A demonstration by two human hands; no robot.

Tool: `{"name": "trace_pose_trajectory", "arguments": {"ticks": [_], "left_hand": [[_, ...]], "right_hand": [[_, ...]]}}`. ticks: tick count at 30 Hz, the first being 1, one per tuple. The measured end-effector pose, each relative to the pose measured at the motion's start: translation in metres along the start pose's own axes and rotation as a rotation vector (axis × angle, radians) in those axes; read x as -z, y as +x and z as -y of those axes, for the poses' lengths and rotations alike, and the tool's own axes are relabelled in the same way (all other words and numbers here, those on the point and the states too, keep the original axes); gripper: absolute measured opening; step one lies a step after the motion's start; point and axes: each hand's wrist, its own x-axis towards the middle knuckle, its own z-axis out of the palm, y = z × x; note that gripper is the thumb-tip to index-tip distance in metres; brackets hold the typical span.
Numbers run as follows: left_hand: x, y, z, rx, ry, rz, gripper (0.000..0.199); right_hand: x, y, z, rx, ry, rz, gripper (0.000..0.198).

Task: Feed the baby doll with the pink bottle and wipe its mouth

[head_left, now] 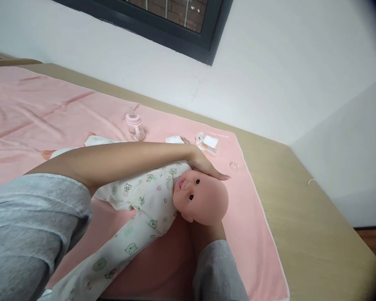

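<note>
A bald baby doll (203, 198) in a white suit with green animal prints lies on a pink blanket (253, 234), its head toward the right and its face turned to the left. My left hand (205, 163) reaches across its body and rests along the far side of the head, fingers stretched out. The left forearm covers part of the doll's torso. From below, my right forearm (209, 236) passes under the head. The right hand itself is hidden beneath the doll, so its fingers do not show.
A pink baby bottle (135, 126) stands upright beyond the doll. An opened clear packet with a white pad (210, 142) lies near the blanket's far edge, with a small clear ring-like item (234, 165) to its right. A wall with a dark window frame (203, 50) borders the tan surface (294, 200).
</note>
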Motion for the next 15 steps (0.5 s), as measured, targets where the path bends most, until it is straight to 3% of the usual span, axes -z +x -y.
{"name": "trace_pose_trajectory", "arguments": {"ticks": [3,6,10,15], "left_hand": [[0.002,-0.001,-0.004,-0.004,-0.180,0.238,0.049],[0.003,-0.001,-0.007,-0.018,-0.346,0.459,0.057],[0.004,0.003,-0.004,-0.040,-0.414,0.475,0.065],[0.007,0.010,0.004,-0.128,-0.351,0.476,0.070]], "right_hand": [[0.019,0.002,0.009,-0.040,-0.027,0.085,0.062],[0.022,0.005,0.019,-0.112,-0.031,0.061,0.057],[0.020,0.010,0.027,-0.166,-0.003,0.086,0.041],[0.021,0.009,0.010,-0.242,-0.148,-0.021,0.054]]}}
